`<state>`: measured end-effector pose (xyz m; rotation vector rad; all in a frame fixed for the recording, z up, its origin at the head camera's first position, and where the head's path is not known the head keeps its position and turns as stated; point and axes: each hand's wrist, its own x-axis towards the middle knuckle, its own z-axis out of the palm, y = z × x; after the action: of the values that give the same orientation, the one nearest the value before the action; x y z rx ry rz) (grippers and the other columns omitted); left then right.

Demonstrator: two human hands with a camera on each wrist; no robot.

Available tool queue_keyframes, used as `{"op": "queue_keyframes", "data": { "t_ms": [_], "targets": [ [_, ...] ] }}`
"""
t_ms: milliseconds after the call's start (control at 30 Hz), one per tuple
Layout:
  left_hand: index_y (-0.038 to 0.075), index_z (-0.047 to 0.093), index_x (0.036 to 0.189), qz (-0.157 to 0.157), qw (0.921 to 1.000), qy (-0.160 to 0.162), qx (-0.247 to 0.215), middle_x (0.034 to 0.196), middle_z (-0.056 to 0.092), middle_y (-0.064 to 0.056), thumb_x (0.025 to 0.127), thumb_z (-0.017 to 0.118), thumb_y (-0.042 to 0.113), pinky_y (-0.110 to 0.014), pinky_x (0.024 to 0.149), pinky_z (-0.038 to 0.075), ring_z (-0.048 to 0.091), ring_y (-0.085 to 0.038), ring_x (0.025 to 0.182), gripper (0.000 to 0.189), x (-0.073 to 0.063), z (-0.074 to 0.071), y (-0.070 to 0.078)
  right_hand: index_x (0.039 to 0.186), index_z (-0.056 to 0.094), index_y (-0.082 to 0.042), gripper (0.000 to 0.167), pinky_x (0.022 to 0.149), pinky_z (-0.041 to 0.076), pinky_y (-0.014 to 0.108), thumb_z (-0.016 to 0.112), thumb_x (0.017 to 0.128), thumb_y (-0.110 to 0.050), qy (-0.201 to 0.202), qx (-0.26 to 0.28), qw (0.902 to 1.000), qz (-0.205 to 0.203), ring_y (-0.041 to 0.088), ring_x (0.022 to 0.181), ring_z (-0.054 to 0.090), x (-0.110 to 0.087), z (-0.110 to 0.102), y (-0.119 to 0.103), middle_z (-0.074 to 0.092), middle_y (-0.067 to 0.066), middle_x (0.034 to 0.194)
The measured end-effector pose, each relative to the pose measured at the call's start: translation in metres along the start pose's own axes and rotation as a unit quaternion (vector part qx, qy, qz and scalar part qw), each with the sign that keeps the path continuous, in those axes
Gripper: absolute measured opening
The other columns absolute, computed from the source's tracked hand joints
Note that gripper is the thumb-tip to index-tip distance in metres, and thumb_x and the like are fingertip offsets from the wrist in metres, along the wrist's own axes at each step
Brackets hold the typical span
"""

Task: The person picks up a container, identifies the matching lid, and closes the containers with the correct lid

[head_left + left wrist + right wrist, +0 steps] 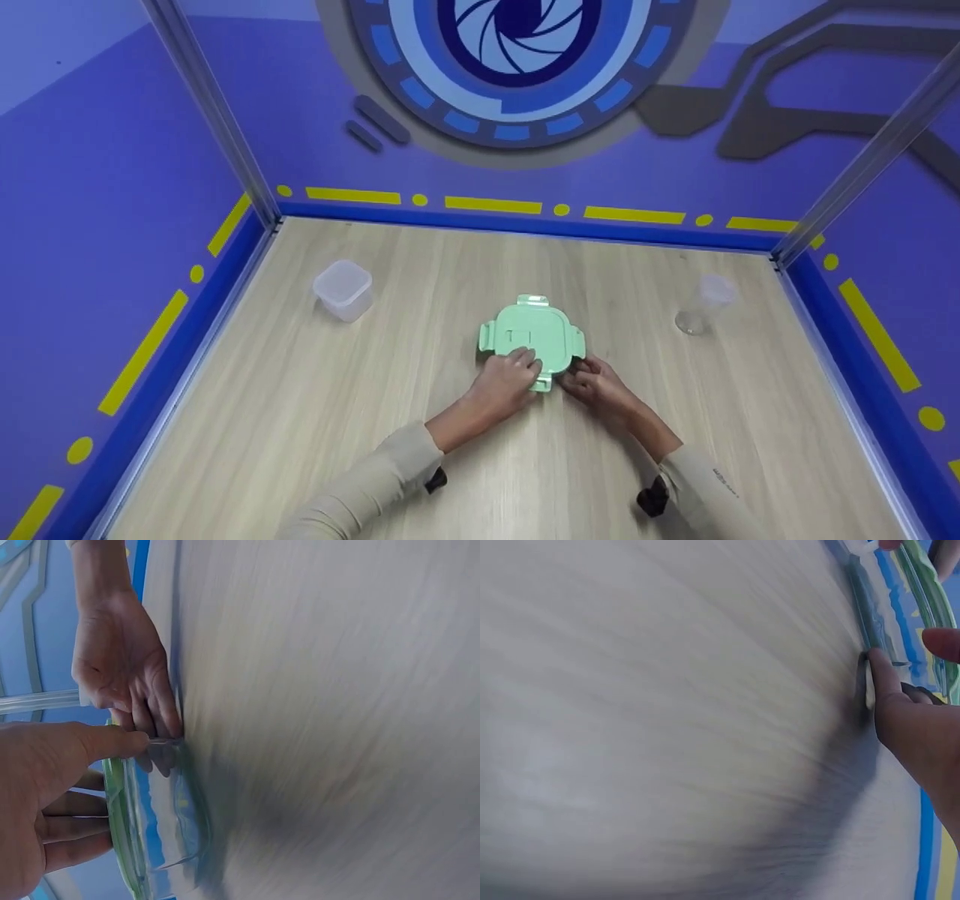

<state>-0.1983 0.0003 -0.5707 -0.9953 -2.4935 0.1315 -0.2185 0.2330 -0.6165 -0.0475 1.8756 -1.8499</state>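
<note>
Ideally, we needed even pressure on the green-lidded food container (551, 330) at the wood-grain tabletop's (420, 292) middle, left hand (508, 382) clamped over its near edge, right hand (602, 390) touching its lower wall, fingers straight.

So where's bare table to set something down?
Bare: between the frosted tub and green-lidded container; also between that container and the clear vessel. Crowded: the container's near side, with left hand and right hand.
</note>
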Motion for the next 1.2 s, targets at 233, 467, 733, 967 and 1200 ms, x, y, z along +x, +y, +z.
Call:
{"op": "queue_keyframes", "data": {
  "t_ms": [233, 467, 733, 967, 1200],
  "targets": [
    [0.018, 0.075, 0.105, -0.001, 0.9960, -0.018, -0.088, 0.109, 0.072, 0.001, 0.093, 0.065, 0.058, -0.030, 0.078, 0.055, 0.065, -0.015, 0.104, 0.042, 0.000, 0.007, -0.010, 0.164, 0.002, -0.005, 0.075, 0.118, 0.040, 0.034, 0.045, 0.102, -0.007, -0.027, 0.046, 0.9986, 0.001, 0.022, 0.153, 0.029, 0.000, -0.003, -0.002, 0.013, 0.017, 0.171],
    [0.007, 0.069, 0.127, -0.078, 0.9447, -0.050, -0.315, 0.137, 0.063, -0.014, 0.097, 0.069, 0.039, -0.047, 0.108, 0.048, 0.056, -0.029, 0.132, 0.044, 0.008, 0.019, -0.053, 0.164, 0.002, -0.006, 0.070, 0.121, 0.037, 0.046, 0.038, 0.111, -0.034, -0.038, 0.088, 0.9953, 0.007, 0.034, 0.158, 0.017, 0.006, -0.005, -0.008, 0.014, 0.020, 0.171],
    [0.002, 0.033, 0.158, -0.118, 0.8743, -0.192, -0.430, 0.168, 0.025, -0.020, 0.092, 0.073, 0.046, -0.051, 0.126, 0.025, 0.023, -0.036, 0.157, 0.089, 0.005, 0.029, -0.091, 0.160, 0.021, 0.000, 0.069, 0.108, 0.051, 0.039, 0.048, 0.109, -0.038, 0.054, 0.045, 0.9963, 0.048, 0.028, 0.140, 0.051, 0.014, 0.000, -0.018, 0.043, 0.025, 0.156],
    [0.002, 0.023, 0.161, -0.117, 0.8410, -0.224, -0.478, 0.171, 0.016, -0.018, 0.078, 0.089, 0.038, -0.047, 0.128, 0.022, 0.017, -0.034, 0.159, 0.112, 0.005, 0.027, -0.098, 0.158, 0.026, 0.003, 0.068, 0.101, 0.056, 0.035, 0.051, 0.108, -0.035, 0.068, 0.036, 0.9955, 0.055, 0.023, 0.133, 0.056, 0.016, 0.000, -0.020, 0.046, 0.026, 0.154],
    [0.002, 0.024, 0.161, -0.106, 0.8506, -0.243, -0.454, 0.172, 0.015, -0.012, 0.076, 0.091, 0.036, -0.043, 0.129, 0.021, 0.016, -0.030, 0.160, 0.113, 0.014, 0.019, -0.101, 0.159, 0.023, 0.003, 0.068, 0.104, 0.054, 0.037, 0.050, 0.108, -0.034, 0.052, 0.035, 0.9969, 0.048, 0.029, 0.142, 0.051, 0.014, 0.000, -0.022, 0.041, 0.026, 0.158]
  ]
}}
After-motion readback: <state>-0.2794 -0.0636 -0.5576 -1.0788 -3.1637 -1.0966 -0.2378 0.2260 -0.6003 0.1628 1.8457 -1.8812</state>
